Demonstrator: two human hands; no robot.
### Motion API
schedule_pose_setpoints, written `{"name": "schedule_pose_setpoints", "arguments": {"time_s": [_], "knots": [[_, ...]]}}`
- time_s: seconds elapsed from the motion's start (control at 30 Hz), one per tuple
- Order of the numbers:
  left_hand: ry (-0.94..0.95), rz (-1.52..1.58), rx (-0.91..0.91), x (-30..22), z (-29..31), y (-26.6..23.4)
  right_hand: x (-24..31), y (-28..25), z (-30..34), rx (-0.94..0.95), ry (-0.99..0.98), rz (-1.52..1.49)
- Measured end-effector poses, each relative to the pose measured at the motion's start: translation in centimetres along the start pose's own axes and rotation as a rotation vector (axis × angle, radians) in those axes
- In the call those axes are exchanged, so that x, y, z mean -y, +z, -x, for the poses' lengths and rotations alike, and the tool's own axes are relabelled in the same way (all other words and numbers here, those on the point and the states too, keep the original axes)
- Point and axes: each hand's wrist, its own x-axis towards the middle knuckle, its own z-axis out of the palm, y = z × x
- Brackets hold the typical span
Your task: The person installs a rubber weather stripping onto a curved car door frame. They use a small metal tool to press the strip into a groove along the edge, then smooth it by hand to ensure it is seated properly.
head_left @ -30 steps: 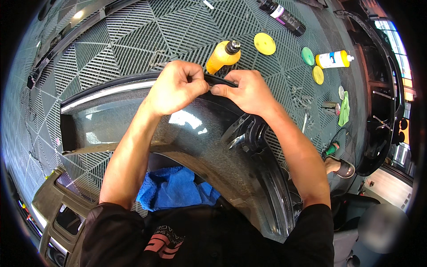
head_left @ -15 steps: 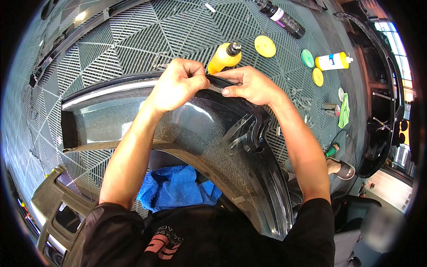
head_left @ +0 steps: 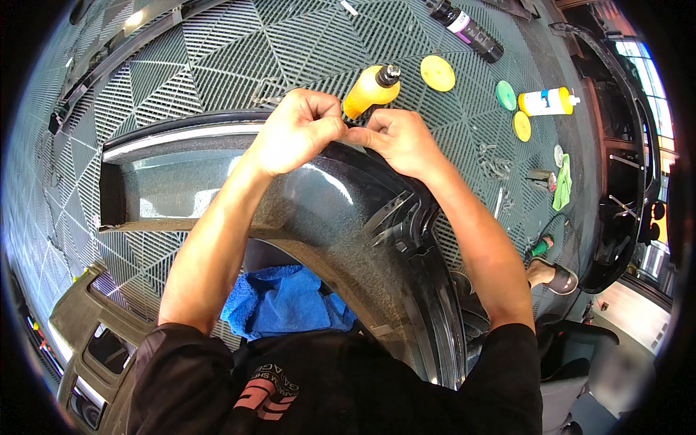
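A dark car fender (head_left: 326,217) lies across my lap with its curved inner side facing up. At its far edge my left hand (head_left: 304,130) is closed, the fingers curled and the thumb pressed against them. My right hand (head_left: 400,139) meets it there, also in a pinch, its thumb reaching to the left thumb. Whatever the fingertips hold at the rim is too small or hidden to make out. Just beyond the hands stands a yellow-orange bottle (head_left: 371,90) with a black cap. Below the fender's arch a blue cloth (head_left: 290,303) lies bunched up.
On the slatted floor (head_left: 239,51) lie a dark bottle (head_left: 471,36), yellow pad (head_left: 438,73), green pad (head_left: 505,95), white-and-yellow bottle (head_left: 547,101) and green cloth (head_left: 562,185). A brown frame-like panel (head_left: 94,319) is at left. A sandalled foot (head_left: 554,277) shows at right.
My right hand has curled its fingers in and moved left along the rim, against the left hand. The left hand stays nearly in place. The view has shifted slightly.
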Motion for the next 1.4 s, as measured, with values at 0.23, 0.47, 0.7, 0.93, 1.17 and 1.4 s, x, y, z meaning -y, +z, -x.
{"name": "schedule_pose_setpoints", "arguments": {"time_s": [0.23,0.47,0.7,0.93,1.17,1.4], "knots": [[0.035,-0.046,-0.016,0.1,0.0,0.1,-2.3,-1.3,0.2,0.248,-0.295,-0.345],[0.032,-0.043,-0.02,0.2,-0.2,-0.1,-1.8,-0.1,-1.0,0.167,-0.142,-0.266],[0.028,0.008,-0.043,0.4,0.0,-0.1,1.9,0.3,-0.6,-0.004,-0.051,0.274],[0.028,0.066,-0.033,0.3,-0.2,0.0,-2.7,-2.5,-0.8,0.326,-0.134,-0.399],[0.031,-0.003,-0.032,0.6,-0.3,0.0,-1.7,-2.1,-1.6,0.432,-0.081,-0.368],[0.054,0.008,-0.063,0.9,-0.1,-0.1,-1.0,-0.5,-0.9,0.247,-0.091,-0.264]]}}
